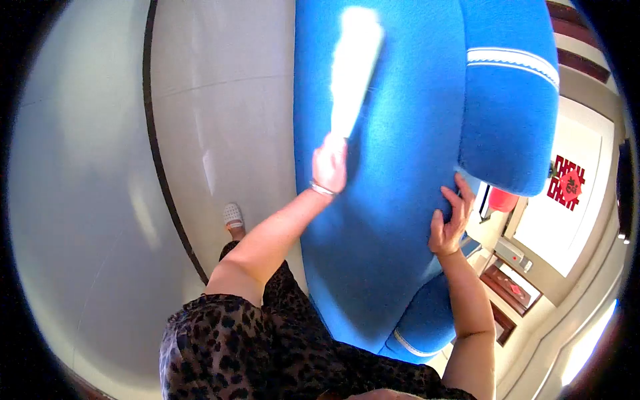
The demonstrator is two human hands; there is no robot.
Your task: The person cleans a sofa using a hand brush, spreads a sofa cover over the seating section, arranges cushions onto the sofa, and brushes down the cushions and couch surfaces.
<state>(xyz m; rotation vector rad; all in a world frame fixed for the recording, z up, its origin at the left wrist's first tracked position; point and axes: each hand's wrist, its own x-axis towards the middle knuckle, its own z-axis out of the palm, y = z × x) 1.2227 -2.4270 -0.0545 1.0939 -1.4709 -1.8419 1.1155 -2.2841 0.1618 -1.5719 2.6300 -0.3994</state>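
Left hand [330, 167] is clamping one end of a long, white, blurry stick-shaped thing [357, 73] over the blue fabric sofa [400, 133], probably for reach; right hand [452, 223] is resting there, fingers apart, likely bracing.

Pale floor [73, 180], black strip [148, 87], red emblem [569, 185] on white panel [548, 233], bright light [590, 345].

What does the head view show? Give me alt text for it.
A person's left hand holds a long, blurred white object over a blue sofa, while the right hand rests at the sofa's edge. Spotted clothes and one pale shoe also show.
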